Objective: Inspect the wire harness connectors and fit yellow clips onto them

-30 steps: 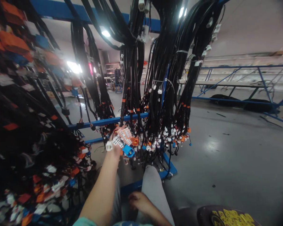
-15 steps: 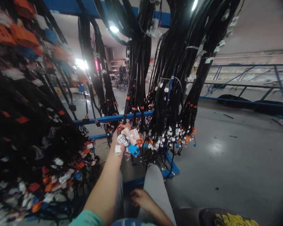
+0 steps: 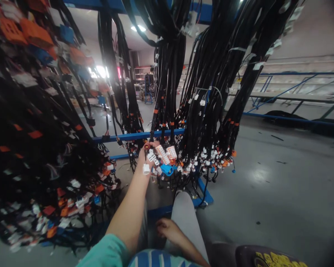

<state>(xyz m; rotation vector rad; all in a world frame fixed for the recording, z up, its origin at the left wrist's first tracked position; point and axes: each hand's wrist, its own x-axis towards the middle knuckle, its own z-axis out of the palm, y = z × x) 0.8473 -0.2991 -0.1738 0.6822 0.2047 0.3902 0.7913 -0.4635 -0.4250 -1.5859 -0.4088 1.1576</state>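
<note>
In the head view my left hand (image 3: 145, 150) reaches forward and is closed around the end of a black wire harness (image 3: 155, 128). A cluster of connectors sticks out from this grip: a white connector (image 3: 146, 169), an orange-and-white connector block (image 3: 163, 155) and a blue connector (image 3: 167, 170). The connectors partly cover my fingers. My right hand (image 3: 167, 230) lies by my right thigh with its fingers loosely curled, and no object shows in it.
Dense bundles of harnesses (image 3: 211, 111) hang from a blue rack (image 3: 139, 136) ahead. On the left, another mass of harnesses (image 3: 30, 148) hangs close by. A long blue-framed table (image 3: 295, 97) stands at the back right. A dark item with yellow lettering (image 3: 267, 256) is at bottom right.
The view has shifted slightly, so the rack and bundles appear further right. My left hand still grips the harness; its connectors sit a little higher and further right. My right hand is nearly unchanged.
</note>
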